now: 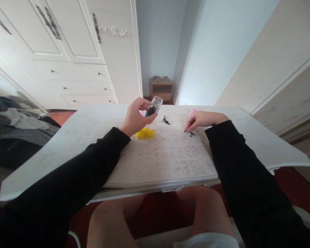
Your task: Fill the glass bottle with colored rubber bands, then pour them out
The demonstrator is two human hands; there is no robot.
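Head view: near the tabletop's [167, 165] far edge, a part-filled glass jar [157, 102] is clasped by the left hand [135, 116], while two black cord clusters [166, 121] are left outside, one met by the right hand [203, 119], its grip not discernible.

- Clock centred on tabletop [165, 158]: matt wht, smooth-lookg, w/ grey blotches
- 12 o'clock: jar [157, 101], clear & glossy, glass or hard plastic, can't tell
- 10–11: yellow strands [146, 133], shiny, plastic- or rubber-like
- 1 & 2–3: black strands [166, 121], cord-like, exact mat'l unclear
- 8 & 4: sleeves [93, 162], matt blk cloth
- 10–11, far: wardrobe [119, 62], smooth wht paint-like finish; handles [96, 28] dark, metal-lookg
- 12, far: cabinet [161, 89], brn wood-look
- 9–10: heap [18, 119], soft, rumpled cloth
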